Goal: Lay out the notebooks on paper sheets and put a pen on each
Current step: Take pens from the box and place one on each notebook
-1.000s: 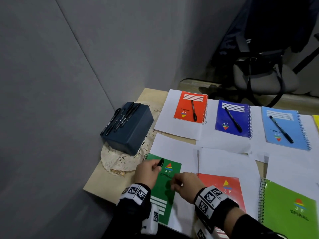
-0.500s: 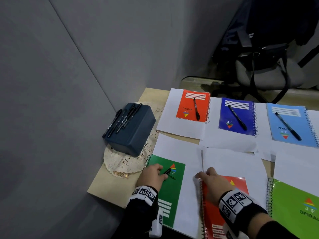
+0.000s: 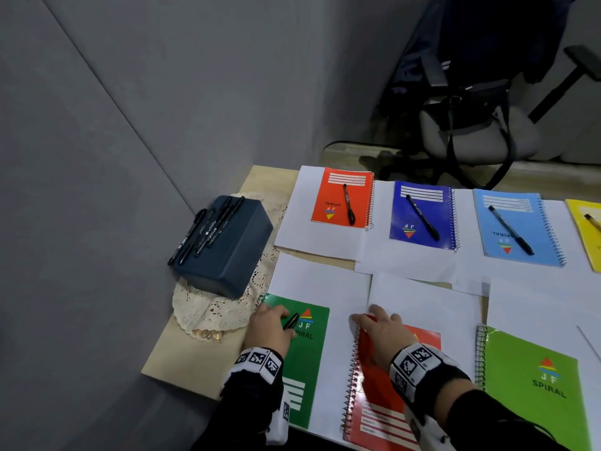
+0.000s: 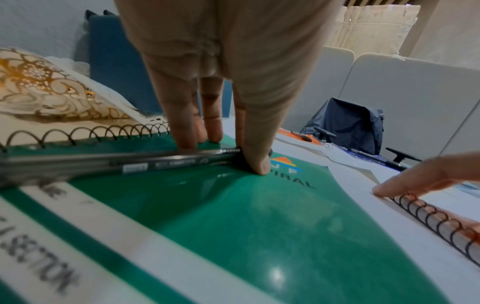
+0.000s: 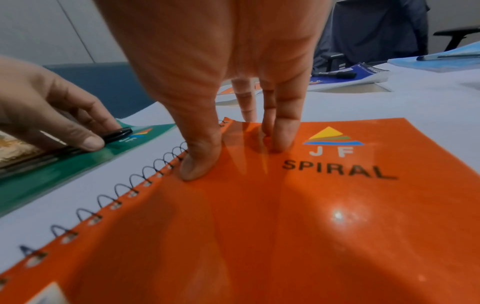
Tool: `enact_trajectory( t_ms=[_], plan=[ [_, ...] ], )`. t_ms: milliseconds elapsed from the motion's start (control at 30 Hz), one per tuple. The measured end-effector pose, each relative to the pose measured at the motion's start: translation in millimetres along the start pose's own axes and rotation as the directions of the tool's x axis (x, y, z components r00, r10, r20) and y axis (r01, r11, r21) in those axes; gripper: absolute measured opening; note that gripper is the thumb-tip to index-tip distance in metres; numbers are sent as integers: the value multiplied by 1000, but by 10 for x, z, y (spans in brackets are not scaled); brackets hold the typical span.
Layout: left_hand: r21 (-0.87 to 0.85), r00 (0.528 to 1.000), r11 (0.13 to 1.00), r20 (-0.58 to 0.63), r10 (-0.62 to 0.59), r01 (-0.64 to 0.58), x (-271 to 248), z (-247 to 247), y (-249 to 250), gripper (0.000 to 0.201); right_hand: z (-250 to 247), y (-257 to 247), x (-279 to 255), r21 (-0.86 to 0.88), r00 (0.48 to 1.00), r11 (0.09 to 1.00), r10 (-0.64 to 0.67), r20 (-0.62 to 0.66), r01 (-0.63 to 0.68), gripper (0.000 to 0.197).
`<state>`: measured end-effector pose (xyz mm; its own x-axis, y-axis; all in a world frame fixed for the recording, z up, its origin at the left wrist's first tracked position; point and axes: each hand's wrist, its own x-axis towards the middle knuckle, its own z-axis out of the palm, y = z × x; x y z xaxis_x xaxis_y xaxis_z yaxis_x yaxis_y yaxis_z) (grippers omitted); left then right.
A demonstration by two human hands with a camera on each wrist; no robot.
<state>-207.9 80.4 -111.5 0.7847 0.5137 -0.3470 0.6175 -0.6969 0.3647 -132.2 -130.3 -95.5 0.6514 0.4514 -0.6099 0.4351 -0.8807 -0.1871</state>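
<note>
Working across a light wooden tabletop (image 3: 169,362), you are well into the job: the far row is looking finished, with the orange notebook (image 3: 338,198), the dark blue notebook (image 3: 422,219) and the light blue notebook (image 3: 517,227) each lying on white paper sheets (image 3: 312,236) and each carrying a black pen. A yellow notebook (image 3: 585,232) at the frame edge is showing a pen tip too, though most of it is cut off.

The near row is what is remaining. You are setting a black pen (image 4: 166,162) down on the dark green notebook (image 3: 309,359); your left hand (image 3: 270,330) is pinching it between thumb and fingers, the pen lying almost flat against the cover. Your right hand (image 3: 383,333) is resting with straight fingers on the red-orange notebook (image 5: 285,216), thumb by the spiral binding, holding nothing. That notebook and the lime green notebook (image 3: 536,385) beside it are sitting on paper but are not yet carrying pens, so I judge at least two pens are left to place.

Spare black pens (image 3: 208,229) are waiting on top of a dark blue box (image 3: 234,255), which is standing on a lace doily (image 3: 201,307) at the left edge. Grey partition walls (image 3: 130,125) are closing in the corner, and an office chair (image 3: 474,135) draped with a dark jacket is standing beyond the tabletop.
</note>
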Motion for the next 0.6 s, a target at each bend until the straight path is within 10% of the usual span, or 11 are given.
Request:
enact_trajectory(
  t_ms=[467,600],
  plan=[
    [-27,999,999,-18,35,-35,136,32,57,41,75,4,-2,-5,996,996,-88,2,88,84],
    [87,999,996,46,-26,22,36,77,183,58,112,244,-180,190,993,981,63,-101,-43,104]
  ],
)
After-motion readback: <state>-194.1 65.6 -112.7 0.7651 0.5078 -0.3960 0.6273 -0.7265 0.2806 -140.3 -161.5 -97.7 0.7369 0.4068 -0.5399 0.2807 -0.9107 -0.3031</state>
